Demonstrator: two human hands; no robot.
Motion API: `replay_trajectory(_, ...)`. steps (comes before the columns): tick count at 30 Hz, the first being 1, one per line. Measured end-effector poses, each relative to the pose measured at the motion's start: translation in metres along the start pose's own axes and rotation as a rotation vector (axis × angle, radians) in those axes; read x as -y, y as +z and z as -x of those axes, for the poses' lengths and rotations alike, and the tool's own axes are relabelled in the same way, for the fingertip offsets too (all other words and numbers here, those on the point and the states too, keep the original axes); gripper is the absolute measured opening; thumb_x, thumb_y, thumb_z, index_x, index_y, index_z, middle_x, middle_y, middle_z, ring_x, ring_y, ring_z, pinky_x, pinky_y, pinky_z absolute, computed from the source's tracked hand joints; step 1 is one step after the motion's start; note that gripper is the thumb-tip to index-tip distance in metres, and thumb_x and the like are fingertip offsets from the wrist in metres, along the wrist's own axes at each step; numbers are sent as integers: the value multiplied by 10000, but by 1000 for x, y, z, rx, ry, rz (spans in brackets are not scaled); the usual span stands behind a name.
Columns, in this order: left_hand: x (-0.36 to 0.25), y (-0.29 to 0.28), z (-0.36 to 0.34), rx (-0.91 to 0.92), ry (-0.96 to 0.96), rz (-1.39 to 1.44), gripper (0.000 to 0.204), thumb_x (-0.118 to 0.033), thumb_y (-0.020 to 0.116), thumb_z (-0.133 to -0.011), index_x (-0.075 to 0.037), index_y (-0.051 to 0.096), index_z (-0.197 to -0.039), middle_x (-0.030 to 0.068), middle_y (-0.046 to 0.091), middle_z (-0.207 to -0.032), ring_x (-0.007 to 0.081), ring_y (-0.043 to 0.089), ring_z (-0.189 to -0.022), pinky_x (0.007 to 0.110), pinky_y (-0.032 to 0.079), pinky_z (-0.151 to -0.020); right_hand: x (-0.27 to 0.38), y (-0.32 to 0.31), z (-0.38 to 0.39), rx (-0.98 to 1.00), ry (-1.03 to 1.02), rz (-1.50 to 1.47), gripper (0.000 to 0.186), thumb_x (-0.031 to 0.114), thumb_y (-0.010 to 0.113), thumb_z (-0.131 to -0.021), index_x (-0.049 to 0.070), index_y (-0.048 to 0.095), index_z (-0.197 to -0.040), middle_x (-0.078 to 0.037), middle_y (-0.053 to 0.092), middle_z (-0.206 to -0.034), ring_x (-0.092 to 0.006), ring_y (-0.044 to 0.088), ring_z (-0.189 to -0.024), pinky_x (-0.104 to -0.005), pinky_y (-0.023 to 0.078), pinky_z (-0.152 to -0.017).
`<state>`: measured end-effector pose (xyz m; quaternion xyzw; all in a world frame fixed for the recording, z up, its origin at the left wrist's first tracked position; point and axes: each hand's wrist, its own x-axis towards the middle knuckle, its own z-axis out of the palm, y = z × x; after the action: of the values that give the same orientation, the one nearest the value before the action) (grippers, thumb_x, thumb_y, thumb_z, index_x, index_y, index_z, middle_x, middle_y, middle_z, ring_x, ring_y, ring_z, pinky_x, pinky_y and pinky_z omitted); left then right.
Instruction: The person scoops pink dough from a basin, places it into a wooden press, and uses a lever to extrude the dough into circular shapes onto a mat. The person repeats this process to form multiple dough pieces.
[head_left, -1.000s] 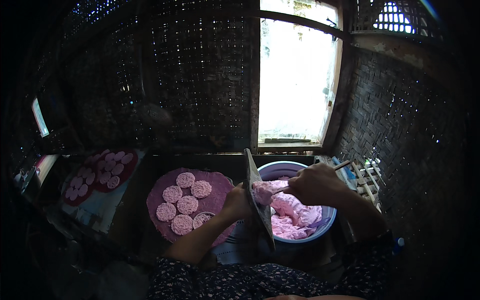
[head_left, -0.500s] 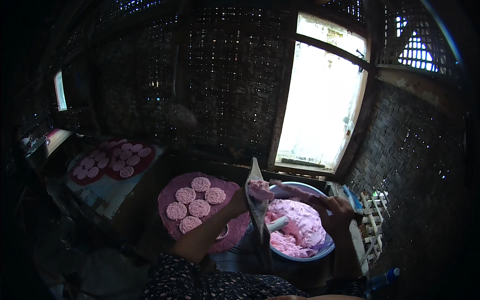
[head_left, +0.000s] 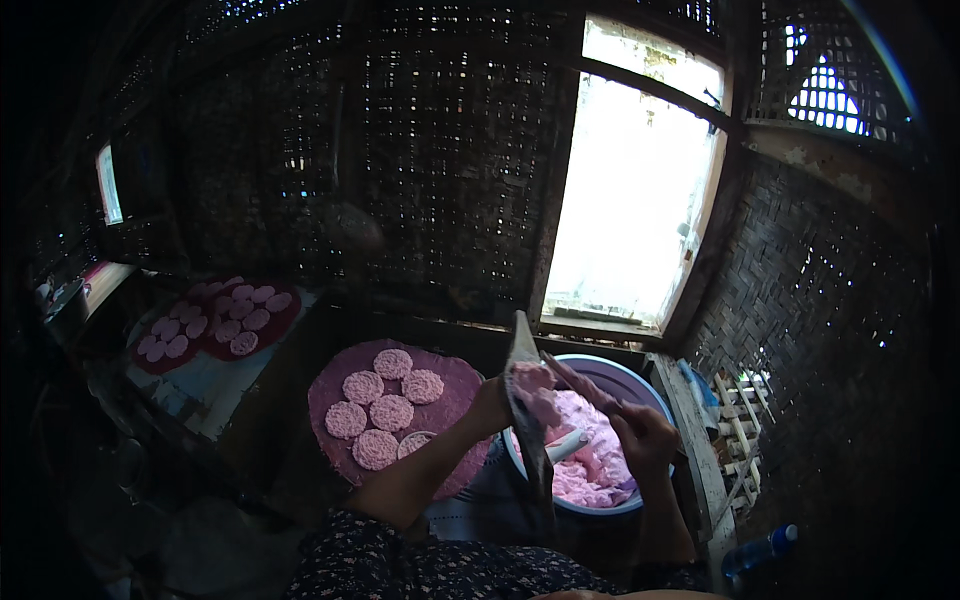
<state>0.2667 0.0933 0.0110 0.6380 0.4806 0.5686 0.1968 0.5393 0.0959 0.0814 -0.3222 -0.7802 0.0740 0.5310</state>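
Note:
My left hand (head_left: 492, 408) grips a long narrow wooden board (head_left: 526, 345), tilted steeply over the near left of a basin. A lump of sticky pink dough (head_left: 535, 392) clings to the board's right face. My right hand (head_left: 648, 436) is closed round a pink-smeared stick (head_left: 582, 384), whose far end reaches close to the board beside that lump. Below both hands, the wide basin (head_left: 655, 392) holds a mass of pink dough (head_left: 605, 455) with a pale handle (head_left: 567, 446) sticking out. Left of my left forearm, several textured pink discs (head_left: 391, 412) and a ring (head_left: 415, 442) lie on a round purple mat (head_left: 335, 385).
Farther left, red round mats (head_left: 262, 335) carry more pink discs on a pale surface. A wooden ledge (head_left: 700, 465) and a slatted rack (head_left: 740, 440) flank the basin's right. A blue bottle (head_left: 760, 550) lies low at right. Woven walls and a bright window (head_left: 635, 200) stand behind.
My right hand has come left and a little lower with the stick. The board has turned more upright over the basin, and the dough on it stretches farther down its face.

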Motion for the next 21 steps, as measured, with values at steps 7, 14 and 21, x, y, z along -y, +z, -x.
replay_trajectory(7, 10, -5, 3, 60, -57, -161, 379, -289, 642, -746, -43, 616, -1033, 196, 656, -922, 354, 639, -883, 409, 510, -729, 17, 17, 15, 5, -280, 69, 181, 167, 767, -713, 64, 676, -830, -71, 599, -588, -212, 611, -521, -309, 459, -489)
replay_trajectory(14, 3, 2, 8, 60, 57, 56, 344, -228, 678, -744, -9, 603, -999, 193, 660, -899, 320, 656, -861, 381, 508, -732, 5, 26, -1, 63, 169, -119, 186, 163, 775, -721, 54, 680, -838, -70, 642, -676, -178, 624, -580, -280, 461, -526)
replay_trajectory(21, 21, -4, 14, 34, -19, -196, 310, -252, 640, -788, -40, 632, -1015, 181, 670, -897, 296, 667, -839, 367, 501, -684, 10, 27, 18, 101, -254, 36, 208, 139, 757, -702, 51, 663, -865, -91, 615, -638, -241, 613, -549, -334, 467, -500)
